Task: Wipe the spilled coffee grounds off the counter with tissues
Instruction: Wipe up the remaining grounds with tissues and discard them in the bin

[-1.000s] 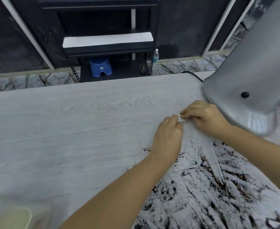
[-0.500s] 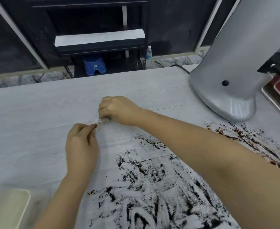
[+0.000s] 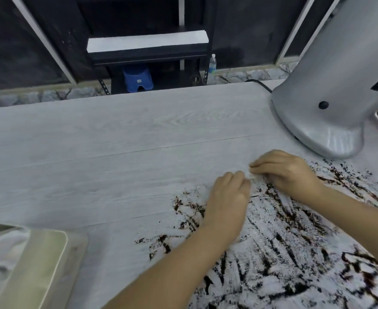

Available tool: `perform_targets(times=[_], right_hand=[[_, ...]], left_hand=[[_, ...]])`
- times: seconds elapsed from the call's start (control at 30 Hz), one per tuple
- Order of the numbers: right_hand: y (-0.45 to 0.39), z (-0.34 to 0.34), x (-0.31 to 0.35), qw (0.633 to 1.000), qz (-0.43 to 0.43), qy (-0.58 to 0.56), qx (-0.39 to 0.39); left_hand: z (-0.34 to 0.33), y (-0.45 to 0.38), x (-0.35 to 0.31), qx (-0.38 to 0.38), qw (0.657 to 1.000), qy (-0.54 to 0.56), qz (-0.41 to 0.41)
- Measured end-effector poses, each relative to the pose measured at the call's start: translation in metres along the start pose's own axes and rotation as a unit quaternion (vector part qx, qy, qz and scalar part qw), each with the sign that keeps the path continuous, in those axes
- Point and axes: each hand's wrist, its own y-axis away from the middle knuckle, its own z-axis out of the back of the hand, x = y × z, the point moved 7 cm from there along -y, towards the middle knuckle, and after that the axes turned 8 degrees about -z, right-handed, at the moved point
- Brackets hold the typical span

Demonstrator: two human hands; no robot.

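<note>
Notice your left hand [image 3: 228, 197] and right hand [image 3: 288, 172] close together at the far edge of the grounds [image 3: 279, 248]. Each has its fingers curled, and between them a thin, pale tissue [image 3: 256, 177] appears to be pinched; it is so faint against the counter [image 3: 116, 141] that you cannot be sure how much of it each hand holds.

The grounds lie smeared in dark streaks across the near right of the counter, from your forearms out to the foot of the silver machine [image 3: 330, 103] at the far right.

Judge the tissue as very light, soft and easily torn, likely weaker once damp. Take it by a bunched or folded part, not a single edge, and press flat with your fingers so it sweeps instead of shredding. The grounds look wet and clingy, so expect smearing.

Hidden or unclear: the tissue's extent under your hands; the grounds beneath your forearms and beyond the near and right borders; the pale box [image 3: 34, 268] at the near left, cut off and blurred, with its contents indistinct.
</note>
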Motion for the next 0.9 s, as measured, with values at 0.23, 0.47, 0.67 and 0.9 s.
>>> perform_targets(times=[0.23,0.47,0.67,0.9], right_hand=[[0.001,0.008,0.032,1.0,0.001,0.006,0.009],[-0.106,-0.057,0.138,0.988,0.152,-0.016,-0.004],[-0.126,-0.1,0.17,0.98,0.19,-0.051,0.039],[-0.044,-0.052,0.102,0.988,0.138,-0.032,0.058]], left_hand=[[0.035,0.013,0.015,-0.033,0.999,0.039,0.015],[0.116,0.081,0.107,-0.17,0.974,-0.059,0.139],[0.124,0.118,0.139,-0.159,0.964,-0.111,0.179],[0.059,0.089,0.05,-0.083,0.991,-0.05,0.094]])
